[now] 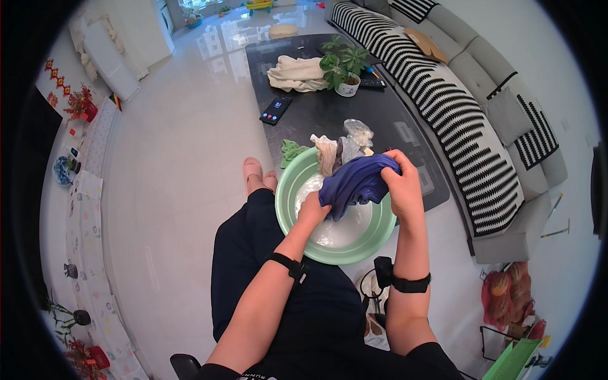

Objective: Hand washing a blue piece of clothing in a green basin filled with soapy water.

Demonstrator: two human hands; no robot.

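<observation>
A wet-looking purple cloth (356, 183) hangs stretched between my hands, over a light green plastic basin (375, 242). My left hand (312, 210) grips its lower left end, inside the basin. At the upper right, my right hand (404, 178) holds the other end above the basin's rim. Whitish, sudsy water (339, 232) fills the bottom of the basin. Over the far rim lie a beige cloth (326, 154) and a grey cloth (351, 150), partly behind the purple one. Just left of them, a green cloth (290, 151) rests on the table.
On the dark table (313, 123) are a smartphone (275, 109), a cream cloth (297, 73), a potted plant (348, 88), a remote control (372, 83) and a clear plastic bag (358, 132). A grey sofa (498, 242) runs along the right. Red net bags (506, 297) stand at lower right.
</observation>
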